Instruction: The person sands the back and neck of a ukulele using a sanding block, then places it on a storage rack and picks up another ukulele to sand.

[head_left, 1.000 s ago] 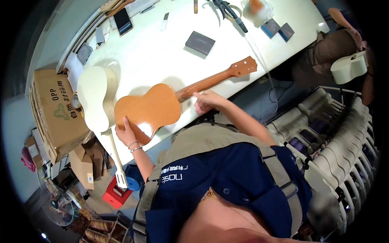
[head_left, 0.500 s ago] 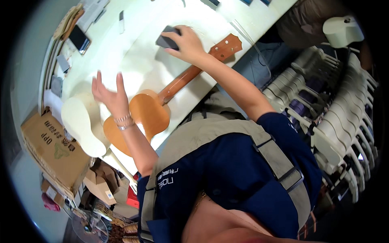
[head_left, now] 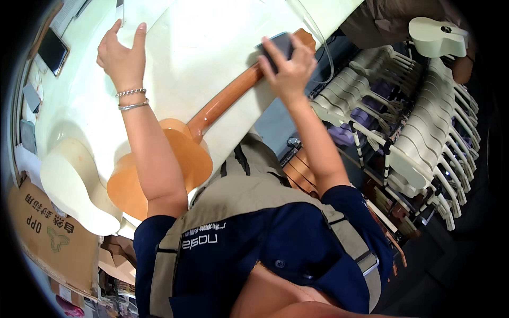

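Fingers of the right hand (head_left: 292,74) were clamped on a dark block (head_left: 283,45), spread over its upper side and edges, which we took as a way of keeping its underside clear. The block was over the head end of a brown ukulele (head_left: 196,159), hiding part of it; from this angle we could not tell whether it pressed on the wood or stopped just above. The ukulele lay on the pale surface (head_left: 191,42) with its back upward, judging by the heel where neck met body, and its neck slanted away to the right. That lay, we thought, suited the right arm's reach, while the broad body nearer the person gave a steady rest. The left forearm crossed our view of the body; the left hand (head_left: 123,61) was beyond it, its fingers apart with nothing between them, near a thin pale strip (head_left: 120,7). Just left of the body lay a white ukulele (head_left: 74,185), probably placed there to give the brown one room. We saw a phone (head_left: 53,51) along the left edge, likely out of the arms' way.
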Demonstrator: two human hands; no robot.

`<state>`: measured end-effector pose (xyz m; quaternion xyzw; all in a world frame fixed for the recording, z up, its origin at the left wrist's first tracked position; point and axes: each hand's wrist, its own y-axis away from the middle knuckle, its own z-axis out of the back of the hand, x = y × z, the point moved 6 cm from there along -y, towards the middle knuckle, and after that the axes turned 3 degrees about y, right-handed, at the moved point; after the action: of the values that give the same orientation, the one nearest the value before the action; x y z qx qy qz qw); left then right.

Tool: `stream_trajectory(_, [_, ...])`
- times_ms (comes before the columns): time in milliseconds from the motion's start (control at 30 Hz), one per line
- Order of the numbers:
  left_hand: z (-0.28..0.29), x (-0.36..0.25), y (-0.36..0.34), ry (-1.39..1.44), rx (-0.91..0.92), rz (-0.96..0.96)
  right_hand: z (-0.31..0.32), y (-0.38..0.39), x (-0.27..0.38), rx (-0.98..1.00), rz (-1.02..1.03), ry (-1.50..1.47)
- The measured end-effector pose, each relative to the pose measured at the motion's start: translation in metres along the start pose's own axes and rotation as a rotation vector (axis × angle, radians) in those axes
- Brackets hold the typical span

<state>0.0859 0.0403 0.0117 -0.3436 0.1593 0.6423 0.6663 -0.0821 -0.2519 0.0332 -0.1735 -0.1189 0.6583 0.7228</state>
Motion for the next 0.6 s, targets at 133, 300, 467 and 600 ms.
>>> stream_trajectory(133, [0.009,-0.008,0.002,0.129,0.02,0.124,-0.002,-0.042,-0.059,-0.166,-0.11,0.116])
stream_trajectory(300, [-0.007,0.002,0.0,0.062,0.073,0.14,0.0,-0.008,-0.019,-0.089,-0.138,0.054])
stream_trajectory(467, [-0.008,0.013,-0.002,0.086,0.172,0.153,-0.004,-0.047,-0.067,-0.134,-0.125,0.066])
stream_trajectory(600, [-0.019,0.01,-0.006,0.077,0.169,0.125,0.002,-0.024,-0.036,-0.142,-0.252,0.102])
